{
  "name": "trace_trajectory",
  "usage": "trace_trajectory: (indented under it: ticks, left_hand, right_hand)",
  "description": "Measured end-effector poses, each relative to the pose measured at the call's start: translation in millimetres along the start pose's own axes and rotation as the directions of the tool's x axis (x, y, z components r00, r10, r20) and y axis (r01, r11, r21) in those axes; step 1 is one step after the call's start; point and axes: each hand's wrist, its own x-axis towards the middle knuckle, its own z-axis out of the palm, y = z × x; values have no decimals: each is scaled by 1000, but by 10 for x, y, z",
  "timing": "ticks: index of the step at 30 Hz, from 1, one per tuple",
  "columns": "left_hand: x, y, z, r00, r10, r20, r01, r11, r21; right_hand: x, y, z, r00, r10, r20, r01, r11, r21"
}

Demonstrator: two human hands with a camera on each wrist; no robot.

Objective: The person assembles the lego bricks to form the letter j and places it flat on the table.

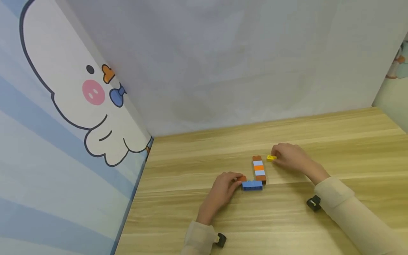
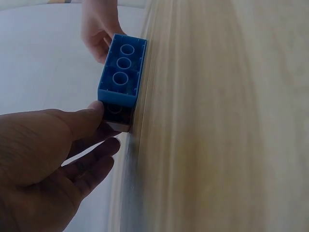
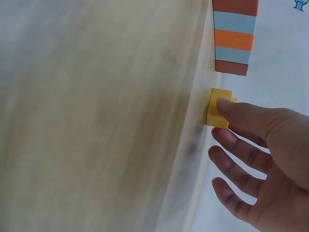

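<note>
My left hand [image 1: 221, 189] pinches a small reddish-brown brick [image 1: 243, 178] at the left end of a blue toy brick [image 1: 252, 184]. The blue brick lies on its side; its hollow underside with round tubes [image 2: 123, 63] shows in the left wrist view. From its right end a striped row of bricks [image 1: 259, 168], brown, light grey-blue and orange, runs away across the table. To the right of that row, my right hand [image 1: 292, 157] holds a yellow brick [image 3: 218, 113] between thumb and forefinger, close over the wood. Its other fingers are spread and loosely bent.
The bricks lie on a light wood-grain table [image 1: 178, 159]. A pale grey wall [image 1: 239, 71] rises behind it, and a panel with a cartoon animal [image 1: 57, 63] stands along the left edge. Small black devices hang at both cuffs.
</note>
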Motion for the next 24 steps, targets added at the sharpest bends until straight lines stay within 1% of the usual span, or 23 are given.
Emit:
trace_trajectory:
  ticks: [4, 7, 10, 16, 19, 22, 24]
  left_hand:
    - [-7, 2, -18, 1000, 2, 17, -2, 1000, -3]
    - [-6, 5, -35, 1000, 2, 23, -2, 1000, -4]
    - [-8, 9, -55, 1000, 1, 24, -1, 1000, -1]
    - [-33, 13, -76, 1000, 14, 21, -14, 1000, -5]
    - [-53, 18, -78, 1000, 29, 12, -29, 1000, -4]
    - [-62, 13, -80, 999, 47, -2, -47, 999, 8]
    - [-61, 10, -89, 999, 45, -2, -45, 999, 5]
  right_hand:
    - [56, -24, -24, 999, 38, 6, -39, 999, 32]
    - [136, -50, -69, 999, 45, -2, -45, 998, 49]
    - [255, -82, -99, 999, 27, 19, -28, 998, 61]
    - [482, -135, -62, 992, -48, 113, 33, 990, 136]
    - [536, -145, -23, 987, -75, 143, 53, 987, 152]
    - [550, -165, -4, 984, -83, 158, 59, 987, 152]
    - [554, -184, 2, 983, -89, 163, 65, 987, 145]
